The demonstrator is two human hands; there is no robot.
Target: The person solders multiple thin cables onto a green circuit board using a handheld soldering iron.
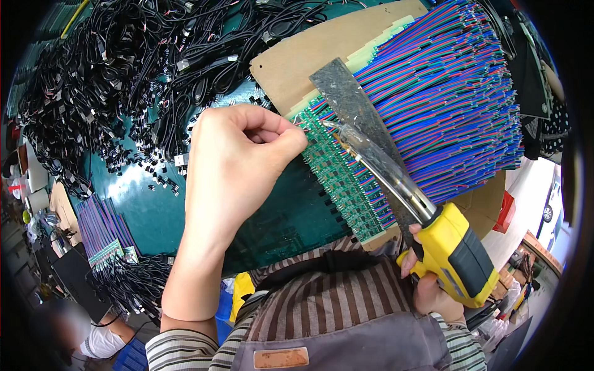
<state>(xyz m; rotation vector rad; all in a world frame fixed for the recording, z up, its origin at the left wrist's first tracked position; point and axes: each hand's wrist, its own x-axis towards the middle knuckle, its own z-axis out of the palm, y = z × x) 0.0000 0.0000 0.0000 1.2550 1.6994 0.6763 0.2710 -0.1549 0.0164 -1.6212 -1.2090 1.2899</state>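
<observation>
A green table [133,204] carries a brown panel [297,62], which seems to serve as a movable base for the fan of coloured wires [458,99] and the closely packed circuit boards [337,179] at its near-left side. The right hand [435,298] wraps its fingers around the yellow soldering gun [461,247], angling its tip over the boards. A metal bar [352,93] lies across the wires, probably as a weight. The left hand [229,157] presses thumb and forefinger together beside the tip; what they pinch is too small to tell.

Tilted yellow soldering gun [461,253], green circuit boards [340,185] rowed
</observation>
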